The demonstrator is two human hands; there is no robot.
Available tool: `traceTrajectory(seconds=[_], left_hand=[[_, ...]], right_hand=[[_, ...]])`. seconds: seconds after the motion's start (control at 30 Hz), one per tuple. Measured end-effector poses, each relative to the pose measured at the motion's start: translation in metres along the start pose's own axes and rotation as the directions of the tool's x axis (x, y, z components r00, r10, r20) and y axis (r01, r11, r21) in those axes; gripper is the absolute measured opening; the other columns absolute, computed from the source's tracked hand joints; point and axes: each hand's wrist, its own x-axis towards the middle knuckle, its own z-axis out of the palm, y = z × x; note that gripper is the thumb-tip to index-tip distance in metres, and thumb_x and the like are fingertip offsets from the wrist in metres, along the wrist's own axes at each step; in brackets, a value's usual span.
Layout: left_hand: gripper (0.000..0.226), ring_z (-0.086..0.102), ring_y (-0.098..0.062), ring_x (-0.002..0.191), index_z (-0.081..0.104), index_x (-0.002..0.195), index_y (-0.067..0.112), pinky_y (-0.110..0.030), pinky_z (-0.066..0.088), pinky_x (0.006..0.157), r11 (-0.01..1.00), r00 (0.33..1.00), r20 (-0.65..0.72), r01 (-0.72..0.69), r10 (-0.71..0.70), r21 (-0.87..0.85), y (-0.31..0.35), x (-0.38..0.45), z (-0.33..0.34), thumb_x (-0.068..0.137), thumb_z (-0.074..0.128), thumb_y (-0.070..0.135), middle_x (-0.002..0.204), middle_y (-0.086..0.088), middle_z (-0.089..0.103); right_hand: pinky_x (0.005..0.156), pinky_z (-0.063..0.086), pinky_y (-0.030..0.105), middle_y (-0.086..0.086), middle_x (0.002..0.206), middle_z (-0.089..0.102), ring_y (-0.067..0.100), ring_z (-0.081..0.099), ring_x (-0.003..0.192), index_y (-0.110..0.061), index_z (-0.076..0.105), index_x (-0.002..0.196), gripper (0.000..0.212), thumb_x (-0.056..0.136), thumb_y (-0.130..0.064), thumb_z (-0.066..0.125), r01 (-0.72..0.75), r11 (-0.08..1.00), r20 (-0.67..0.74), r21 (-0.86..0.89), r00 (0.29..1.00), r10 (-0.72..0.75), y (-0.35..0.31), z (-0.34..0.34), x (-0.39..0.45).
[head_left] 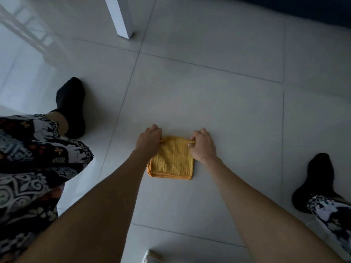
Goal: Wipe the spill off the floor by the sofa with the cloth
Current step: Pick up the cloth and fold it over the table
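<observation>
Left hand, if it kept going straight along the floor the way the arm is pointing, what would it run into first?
Mostly bare tile. The left hand, gripping the yellow cloth's far corner, points up-frame and slightly right. The white furniture leg stands left of that line, probably missed; the dark sofa base likely comes first, though depth is unclear.

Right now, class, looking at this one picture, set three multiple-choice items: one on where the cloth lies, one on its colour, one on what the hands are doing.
1. Where does the cloth lie?
A. On the tiled floor between the two socked feet
B. On a sofa cushion
C. Over the white furniture leg

2. What colour is the cloth?
A. Blue
B. Orange-yellow
C. White

3. What are the left hand and right hand doing?
A. Hanging free, off the cloth
B. One holds a bottle
C. Both pinch the cloth's far edge

Answers:
1 A: it lies flat on the tiles, folded to a square.
2 B: the ribbed fabric is orange-yellow.
3 C: the fingers of each hand are closed on a far corner.
</observation>
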Motion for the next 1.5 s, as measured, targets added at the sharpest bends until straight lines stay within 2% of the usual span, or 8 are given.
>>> traceTrajectory(seconds=[0.17, 0.3, 0.5, 0.63, 0.8, 1.13, 1.33, 1.5], left_hand=[[0.021, 0.061, -0.028, 0.094, 0.052, 0.11, 0.008, -0.035, 0.05, 0.077, 0.992, 0.977, 0.214, -0.028, 0.0, 0.125, 0.008, -0.001, -0.029, 0.09, 0.052, 0.01, 0.106, -0.013, 0.061], [0.026, 0.06, -0.028, 0.102, 0.055, 0.116, 0.007, -0.034, 0.049, 0.081, 0.979, 0.967, 0.254, -0.06, 0.009, 0.193, 0.022, -0.005, -0.055, 0.091, 0.054, 0.007, 0.112, -0.012, 0.061], [0.024, 0.064, -0.027, 0.101, 0.069, 0.105, 0.006, -0.031, 0.05, 0.077, 0.969, 0.968, 0.247, -0.103, 0.046, 0.225, 0.046, -0.012, -0.102, 0.085, 0.056, 0.003, 0.106, -0.01, 0.067], [0.03, 0.065, -0.026, 0.095, 0.069, 0.101, 0.009, -0.028, 0.048, 0.07, 0.974, 0.986, 0.147, -0.113, 0.085, 0.197, 0.07, -0.017, -0.146, 0.086, 0.044, 0.002, 0.103, -0.01, 0.068], [0.026, 0.061, -0.027, 0.101, 0.068, 0.106, 0.011, -0.029, 0.043, 0.074, 0.983, 0.988, -0.056, -0.133, 0.141, 0.13, 0.092, -0.023, -0.217, 0.087, 0.052, 0.011, 0.108, -0.009, 0.066], [0.018, 0.061, -0.028, 0.091, 0.07, 0.097, 0.009, -0.032, 0.046, 0.076, 0.98, 0.88, -0.429, -0.18, 0.201, 0.09, 0.091, -0.078, -0.376, 0.084, 0.059, 0.016, 0.092, -0.01, 0.067], [0.014, 0.06, -0.018, 0.08, 0.068, 0.094, 0.01, -0.023, 0.044, 0.062, 0.983, 0.802, -0.594, -0.154, 0.067, -0.098, 0.054, -0.105, -0.432, 0.086, 0.064, 0.02, 0.084, -0.001, 0.064], [0.013, 0.053, -0.011, 0.072, 0.067, 0.095, 0.013, -0.018, 0.036, 0.055, 0.987, 0.784, -0.619, -0.067, -0.037, -0.144, 0.011, -0.114, -0.461, 0.087, 0.066, 0.024, 0.079, 0.003, 0.058]], right_hand=[[0.077, 0.05, 0.028, 0.005, 0.099, 0.067, 0.025, 0.064, 0.097, -0.02, 0.06, 0.081, 0.017, 0.079, -0.006, 0.069, -0.104, 0.99, 0.136, 0.093, 0.987, 0.091, -0.002, -0.023, 0.005], [0.078, 0.055, 0.031, 0.004, 0.088, 0.069, 0.023, 0.066, 0.087, -0.024, 0.053, 0.061, 0.032, 0.072, 0.0, 0.072, -0.094, 0.988, 0.147, 0.119, 0.986, 0.076, -0.007, -0.044, 0.0], [0.072, 0.051, 0.028, 0.001, 0.084, 0.063, 0.022, 0.062, 0.082, -0.026, 0.053, 0.064, 0.03, 0.072, -0.003, 0.073, -0.051, 0.993, 0.07, 0.107, 0.997, 0.043, -0.018, -0.089, -0.012], [0.073, 0.052, 0.029, 0.003, 0.082, 0.064, 0.026, 0.064, 0.085, -0.025, 0.056, 0.067, 0.026, 0.074, -0.004, 0.068, -0.005, 0.996, -0.053, 0.09, 0.999, 0.01, -0.032, -0.138, -0.019], [0.069, 0.047, 0.028, 0.004, 0.084, 0.066, 0.026, 0.062, 0.085, -0.023, 0.058, 0.072, 0.019, 0.077, -0.007, 0.065, 0.043, 0.996, -0.24, 0.077, 0.971, -0.023, -0.062, -0.209, -0.023], [0.073, 0.051, 0.032, 0.003, 0.081, 0.068, 0.022, 0.061, 0.082, -0.019, 0.063, 0.079, 0.01, 0.08, -0.01, 0.067, 0.299, 0.947, -0.492, 0.117, 0.846, -0.206, -0.163, -0.331, -0.026], [0.067, 0.055, 0.029, -0.008, 0.072, 0.066, 0.014, 0.064, 0.07, -0.021, 0.063, 0.079, 0.02, 0.083, -0.001, 0.065, 0.499, 0.853, -0.562, 0.151, 0.754, -0.341, -0.245, -0.372, -0.012], [0.069, 0.05, 0.022, -0.002, 0.08, 0.068, 0.015, 0.063, 0.076, -0.019, 0.066, 0.082, 0.019, 0.084, 0.0, 0.066, 0.61, 0.786, -0.549, 0.099, 0.692, -0.468, -0.318, -0.372, 0.016]])
